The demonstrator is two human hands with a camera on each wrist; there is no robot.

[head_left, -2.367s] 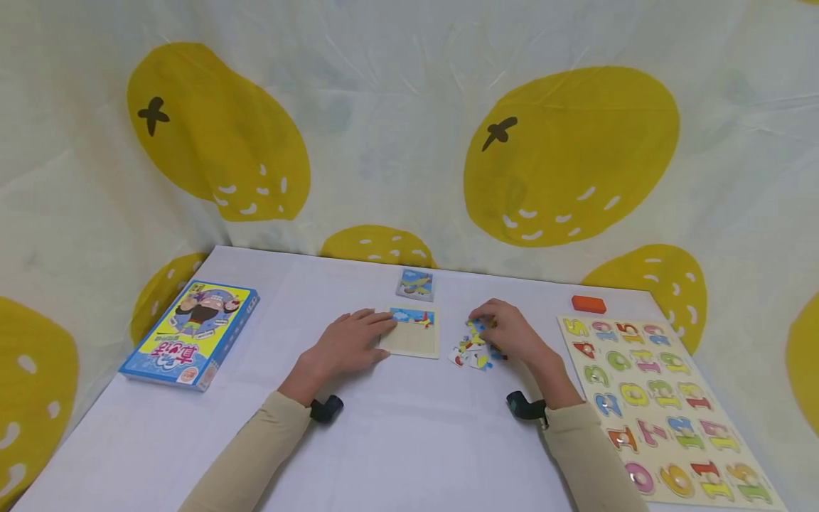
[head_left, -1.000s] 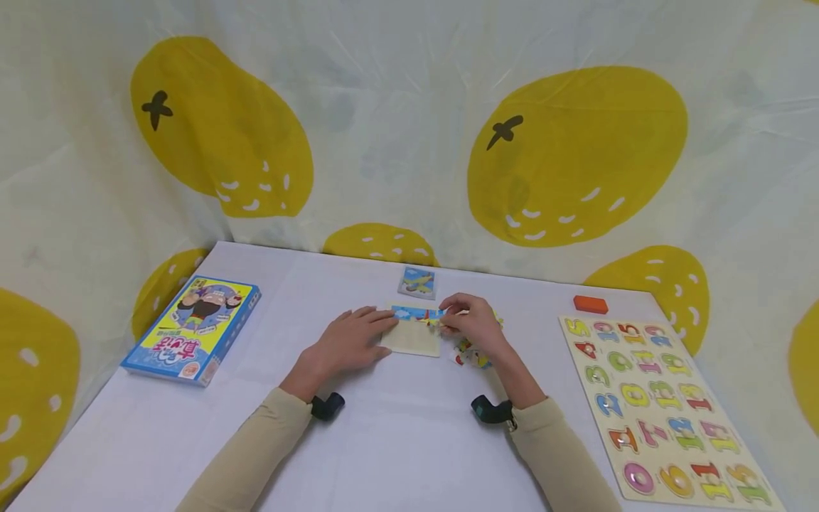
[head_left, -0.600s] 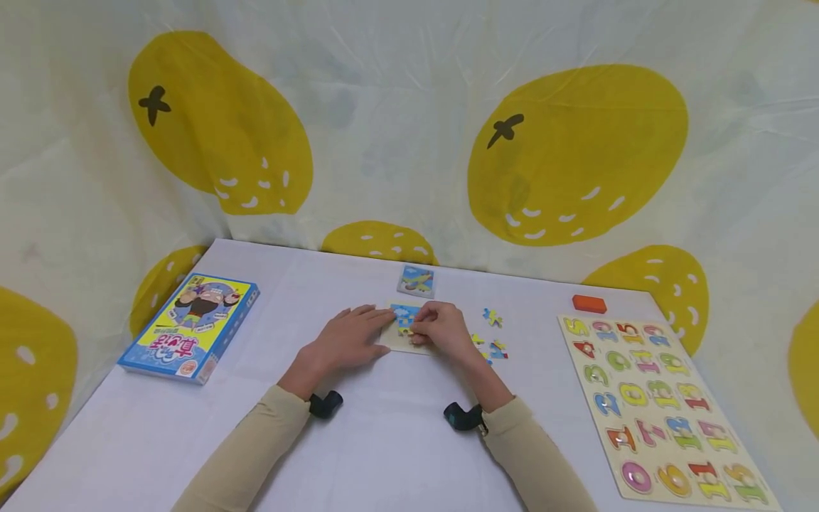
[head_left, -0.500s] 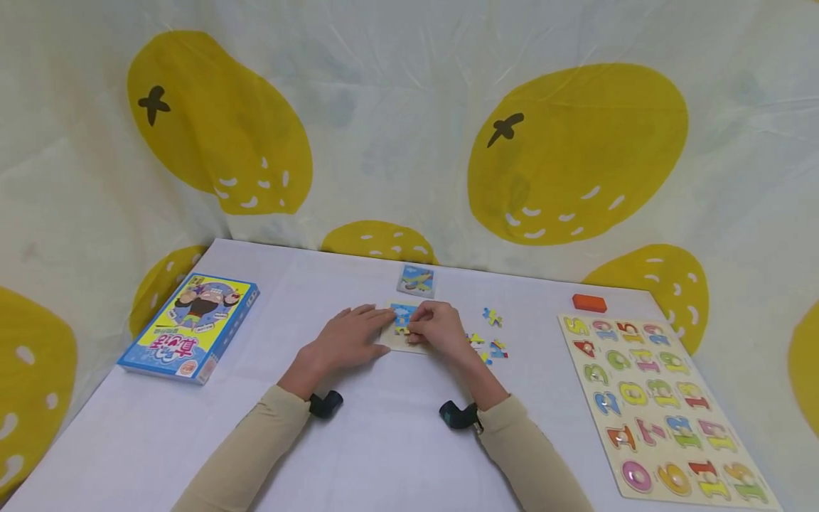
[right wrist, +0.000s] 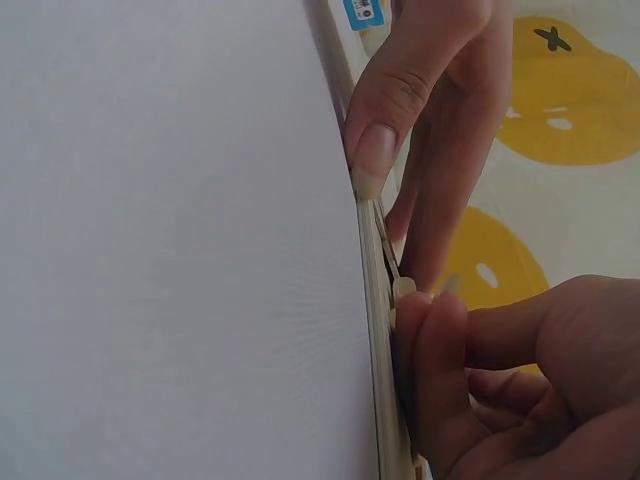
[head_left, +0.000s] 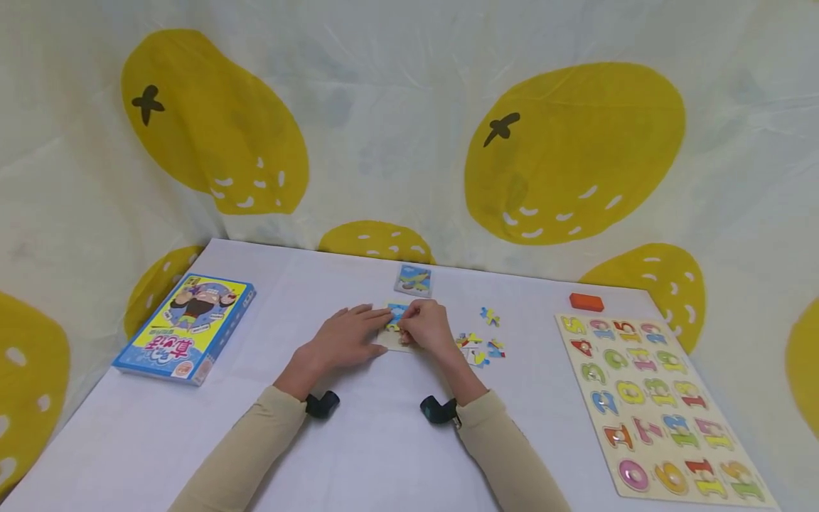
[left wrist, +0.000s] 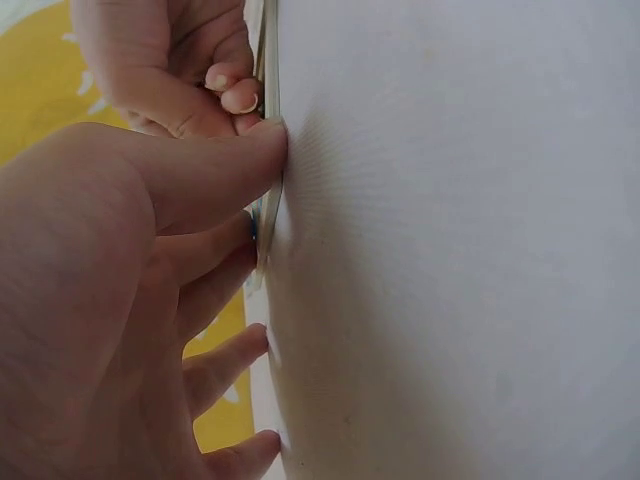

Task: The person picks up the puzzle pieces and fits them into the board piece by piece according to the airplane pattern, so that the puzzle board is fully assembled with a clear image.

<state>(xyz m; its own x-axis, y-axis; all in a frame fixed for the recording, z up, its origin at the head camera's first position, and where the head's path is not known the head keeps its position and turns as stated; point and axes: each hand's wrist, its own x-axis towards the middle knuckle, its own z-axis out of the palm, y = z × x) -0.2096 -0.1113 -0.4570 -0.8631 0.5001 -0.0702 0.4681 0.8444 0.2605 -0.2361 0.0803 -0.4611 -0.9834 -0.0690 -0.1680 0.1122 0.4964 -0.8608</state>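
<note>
A small wooden jigsaw tray lies flat on the white table, with blue sky pieces along its far part. My left hand rests at its left side; the fingers are spread and fairly straight, and the thumb touches the tray edge in the left wrist view. Over the tray, my right hand pinches a jigsaw piece between thumb and fingers. That piece is mostly covered by the fingers; a thin tilted edge shows in the right wrist view. Loose jigsaw pieces lie to the right of the tray.
Behind the tray lies a square airplane picture tile. A blue and yellow box is at the left. At the right are a wooden number board and an orange block. A fruit-print curtain hangs behind the table.
My right hand has gone from the loose pieces leftward onto the tray, carrying a jigsaw piece, and has edged further left across it. The left hand has stayed at the tray's left side.
</note>
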